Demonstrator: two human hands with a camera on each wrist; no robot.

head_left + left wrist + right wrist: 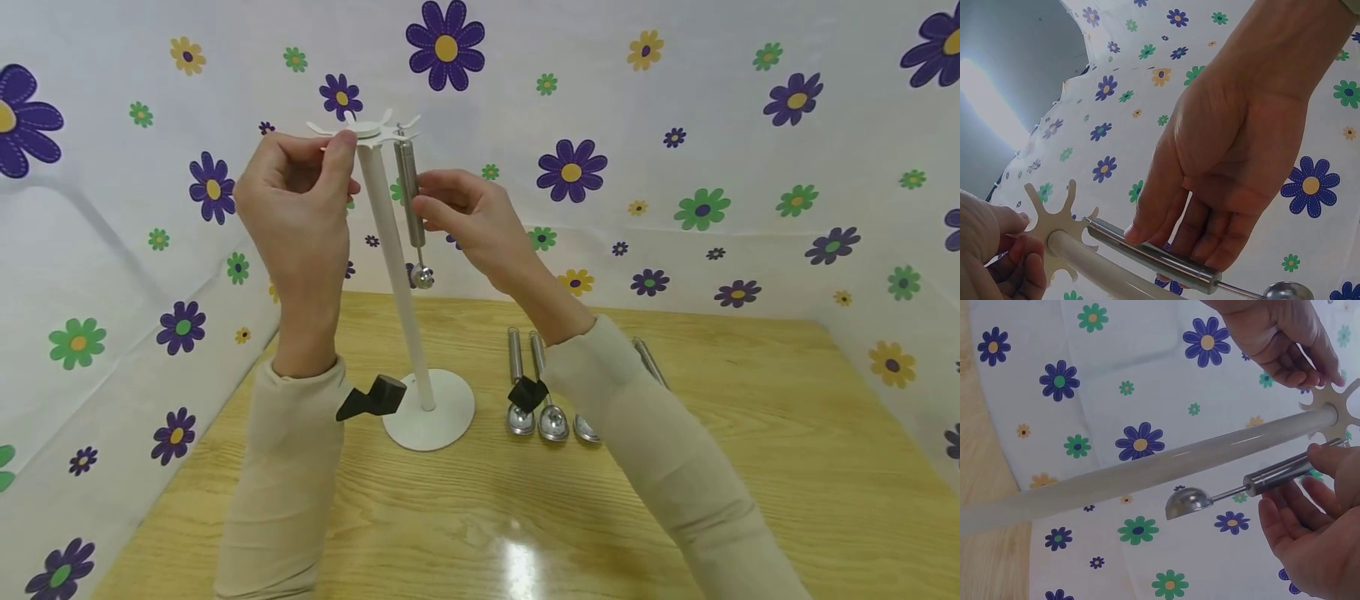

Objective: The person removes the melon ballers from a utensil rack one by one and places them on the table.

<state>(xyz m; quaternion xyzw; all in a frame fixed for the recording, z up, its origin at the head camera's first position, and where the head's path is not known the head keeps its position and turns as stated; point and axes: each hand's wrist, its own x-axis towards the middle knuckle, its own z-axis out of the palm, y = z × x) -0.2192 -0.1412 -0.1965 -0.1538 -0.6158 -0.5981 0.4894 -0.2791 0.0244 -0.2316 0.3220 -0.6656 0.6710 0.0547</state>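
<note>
A white stand (393, 242) rises from a round base, with a ring of hooked prongs at its top. My left hand (296, 196) pinches the edge of this pronged top between thumb and fingers. A small steel scoop (408, 187) with a round bowl hangs alongside the pole, bowl downward. Its loop end meets one of the right-hand prongs (1088, 215); whether the loop is fully over it cannot be made out. My right hand (476, 221) holds the scoop's thick handle (1285, 475), thumb on one side, fingers on the other.
Several more steel scoops lie on the wooden table (450, 517) right of the stand's base (442, 433), among them one scoop (553, 423) by my right sleeve. That sleeve covers part of the row. Flower-patterned cloth (637, 167) stands behind and at both sides.
</note>
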